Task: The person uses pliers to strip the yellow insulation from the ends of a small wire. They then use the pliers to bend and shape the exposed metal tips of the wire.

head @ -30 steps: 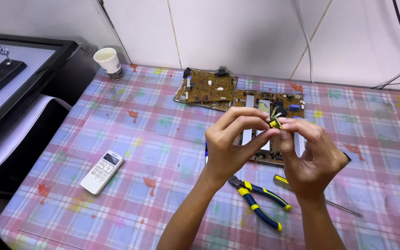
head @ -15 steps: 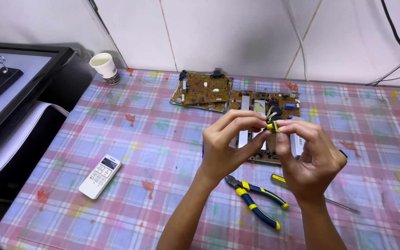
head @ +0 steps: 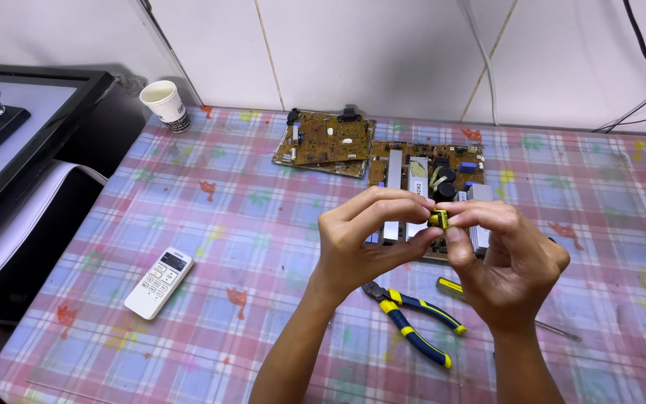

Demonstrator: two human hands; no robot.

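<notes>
Setting: a counter under a pink and blue checked cloth, pushed against a white tiled wall with cables running down it.
Held thing: a small yellow and black component, raised above the counter in front of the circuit boards, pinched between both hands.
Handling: judged light, rigid and tiny, so easy to drop or let twist; any thin leads would likely bend, so the hard body is the place to hold it.
Left hand: fingers curled in, thumb and forefinger tips closed on the component's left side.
Right hand: fingertips closed on its right side, the other fingers folded into the palm.
Beneath the hands: blue and yellow pliers and a screwdriver with a yellow handle lie on the cloth.
Behind: two brown circuit boards, one partly hidden by the hands.
Left side: a white remote control, a paper cup near the wall.
</notes>
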